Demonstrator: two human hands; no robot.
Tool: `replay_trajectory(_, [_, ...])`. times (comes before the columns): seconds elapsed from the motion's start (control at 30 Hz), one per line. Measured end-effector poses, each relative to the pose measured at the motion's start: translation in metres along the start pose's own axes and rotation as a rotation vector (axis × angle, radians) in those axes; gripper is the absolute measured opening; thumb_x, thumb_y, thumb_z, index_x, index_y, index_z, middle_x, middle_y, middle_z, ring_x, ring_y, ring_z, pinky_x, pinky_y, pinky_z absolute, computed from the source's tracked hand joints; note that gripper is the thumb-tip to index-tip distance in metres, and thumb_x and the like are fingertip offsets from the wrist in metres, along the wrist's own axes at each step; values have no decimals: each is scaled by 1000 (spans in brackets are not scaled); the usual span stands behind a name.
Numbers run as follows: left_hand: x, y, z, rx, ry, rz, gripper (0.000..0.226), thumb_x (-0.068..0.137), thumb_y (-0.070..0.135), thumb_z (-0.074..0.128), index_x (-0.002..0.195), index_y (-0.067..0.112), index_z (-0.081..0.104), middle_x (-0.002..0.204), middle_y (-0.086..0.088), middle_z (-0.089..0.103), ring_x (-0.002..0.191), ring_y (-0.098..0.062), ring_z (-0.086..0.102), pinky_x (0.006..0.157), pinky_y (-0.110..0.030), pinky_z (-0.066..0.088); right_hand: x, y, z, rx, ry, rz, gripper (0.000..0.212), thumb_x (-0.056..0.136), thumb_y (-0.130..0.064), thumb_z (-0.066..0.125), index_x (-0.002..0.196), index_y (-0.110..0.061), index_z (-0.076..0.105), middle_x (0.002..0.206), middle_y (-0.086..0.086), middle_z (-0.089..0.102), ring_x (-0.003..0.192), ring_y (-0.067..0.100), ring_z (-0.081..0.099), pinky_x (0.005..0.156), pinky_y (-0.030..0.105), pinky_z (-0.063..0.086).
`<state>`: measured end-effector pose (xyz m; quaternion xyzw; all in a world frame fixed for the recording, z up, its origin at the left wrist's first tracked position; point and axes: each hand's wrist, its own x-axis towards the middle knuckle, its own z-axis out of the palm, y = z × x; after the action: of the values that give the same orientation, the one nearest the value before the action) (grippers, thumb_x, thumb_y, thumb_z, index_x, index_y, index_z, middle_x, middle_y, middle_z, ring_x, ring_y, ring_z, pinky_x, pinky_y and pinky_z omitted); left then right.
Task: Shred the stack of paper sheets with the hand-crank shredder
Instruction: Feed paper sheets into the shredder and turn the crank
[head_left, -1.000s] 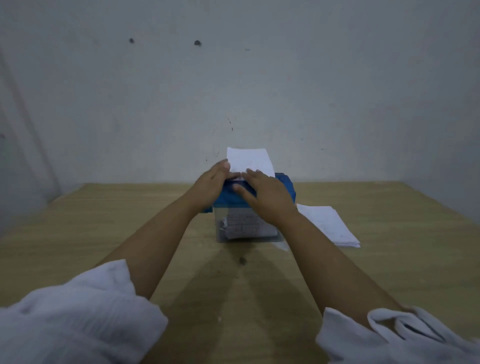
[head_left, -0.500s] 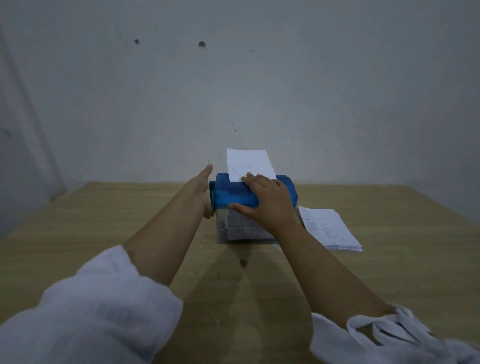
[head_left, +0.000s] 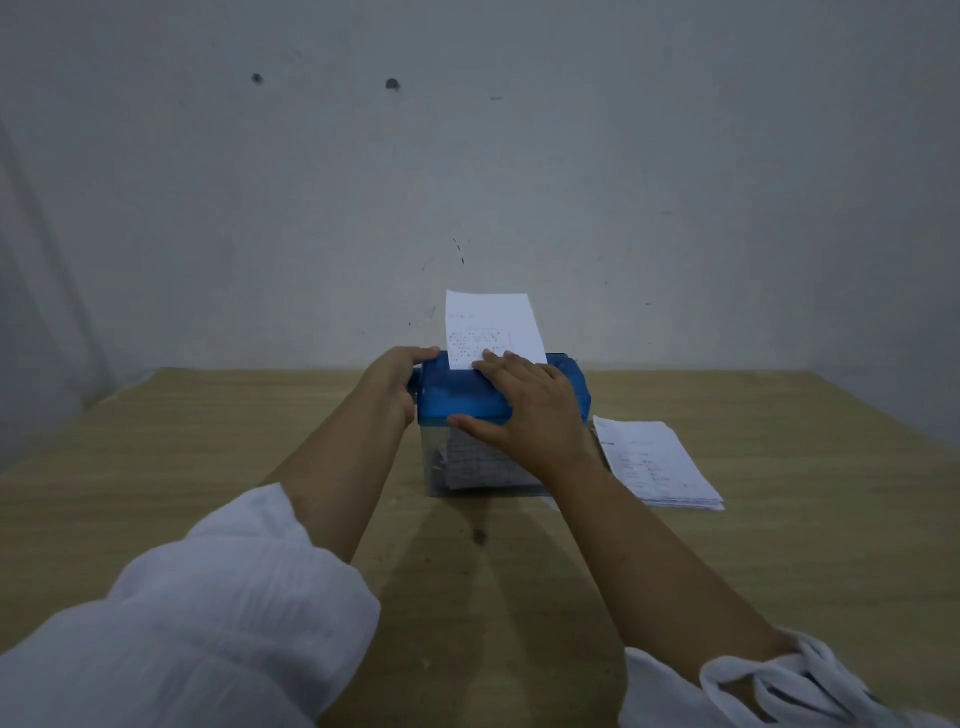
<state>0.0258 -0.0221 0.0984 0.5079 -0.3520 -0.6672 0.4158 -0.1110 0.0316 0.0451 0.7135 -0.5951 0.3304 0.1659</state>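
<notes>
The hand-crank shredder (head_left: 462, 397) stands upright on the bench (head_left: 208, 441), in the middle and toward the far edge. It has a blue top unit on a clear bin (head_left: 434, 467), which holds a loose heap of printed shreds. One white sheet (head_left: 488, 327) stands in the top slot, leaning slightly to the right, with small printed marks across its lower half. The crank (head_left: 414, 387) sticks out at the left end, mostly wrapped by the left hand (head_left: 392, 384). The right hand (head_left: 535, 410) lies flat over the blue top. The stack of paper sheets (head_left: 660, 462) lies flat just right of the shredder, printed side up.
</notes>
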Motion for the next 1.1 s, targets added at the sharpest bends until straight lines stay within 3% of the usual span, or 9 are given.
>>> replay_trajectory(0.2, [12, -2, 0, -48, 4, 57, 15, 86, 13, 65, 91, 1, 58, 92, -11, 58, 72, -23, 56, 65, -38, 52, 0, 2, 0, -20, -36, 12, 75, 76, -70, 45, 132, -20, 52, 139, -1, 50, 131, 18, 44, 107, 39, 29])
replay_trajectory(0.33, [21, -3, 5, -120, 77, 242, 30, 87, 1, 59, 116, 9, 62, 113, -7, 63, 87, -20, 61, 91, -39, 51, 1, 1, 0, -25, -33, 6, 74, 77, -68, 47, 132, -20, 52, 140, 0, 50, 130, 18, 45, 107, 39, 29])
replay_trajectory(0.43, [28, -11, 3, -168, 34, 312, 43, 87, -2, 57, 127, 13, 56, 126, 3, 60, 107, -18, 60, 90, -37, 52, 1, 2, -1, -25, -40, -1, 73, 79, -68, 52, 134, -20, 49, 142, -1, 47, 130, 17, 43, 108, 37, 27])
replay_trajectory(0.63, [25, -22, 5, -208, 139, 641, 39, 82, -13, 58, 115, 9, 61, 109, 2, 67, 105, -13, 61, 85, -29, 54, 3, 2, -2, -27, -76, 12, 74, 80, -66, 50, 139, -22, 42, 147, -4, 40, 134, 13, 36, 111, 34, 19])
replay_trajectory(0.73, [23, -32, -1, -106, 153, 787, 33, 79, -5, 68, 109, 6, 63, 105, -1, 68, 106, -14, 63, 84, -25, 55, 3, 2, -1, -42, -95, 27, 75, 81, -66, 49, 141, -22, 40, 148, -4, 39, 135, 13, 34, 112, 34, 17])
replay_trajectory(0.87, [16, -32, -7, -49, 81, 752, 46, 81, 23, 73, 121, 4, 60, 120, -5, 64, 115, -18, 58, 93, -28, 50, 2, 2, -3, -16, -97, 29, 73, 83, -64, 50, 143, -24, 36, 148, -5, 38, 137, 13, 32, 112, 34, 15])
replay_trajectory(0.97, [8, -15, -16, 362, 301, 944, 55, 93, 32, 57, 140, 10, 41, 145, -6, 41, 135, -18, 37, 114, -34, 27, 1, 0, -5, 59, -90, 22, 66, 84, -57, 55, 141, -27, 41, 141, -6, 47, 132, 12, 38, 111, 34, 17])
replay_trajectory(1.03, [3, 0, -24, 1019, 408, 1099, 50, 99, 34, 42, 144, 14, 33, 153, -3, 28, 143, -18, 21, 117, -42, -1, 1, -1, -5, 90, -81, 27, 62, 84, -54, 58, 138, -26, 46, 135, -5, 51, 125, 13, 43, 109, 36, 20])
replay_trajectory(1.1, [-2, 13, -27, 1602, 424, 1062, 49, 102, 34, 28, 147, 13, 26, 156, -3, 23, 146, -18, 11, 112, -46, -17, 1, -3, -5, 88, -84, 33, 60, 84, -52, 60, 136, -24, 48, 131, -5, 52, 120, 14, 45, 107, 35, 21])
